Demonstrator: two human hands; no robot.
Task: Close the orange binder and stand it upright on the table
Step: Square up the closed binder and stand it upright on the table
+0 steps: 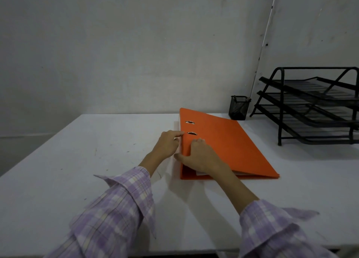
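While the orange binder [223,143] lay flat on the white worktop [97,150], a little right of centre and with its cover down over the pages, the head view showed both hands at its left, spine-side edge. The right hand [198,156] was clamped on that edge, fingers curled over the cover and thumb underneath; the left hand [168,144] was loosely spread with a fingertip touching the edge just beside it, gripping nothing that I could tell. Closing looked done, so the step in hand was the lift — best done, I judged, by pinching the cover shut against the pages, tipping the binder onto its bottom edge, and steadying it before letting go. Counted: one binder, two metal slots in its cover, one black mesh pen cup [239,108], one black letter tray [314,106] of three tiers.
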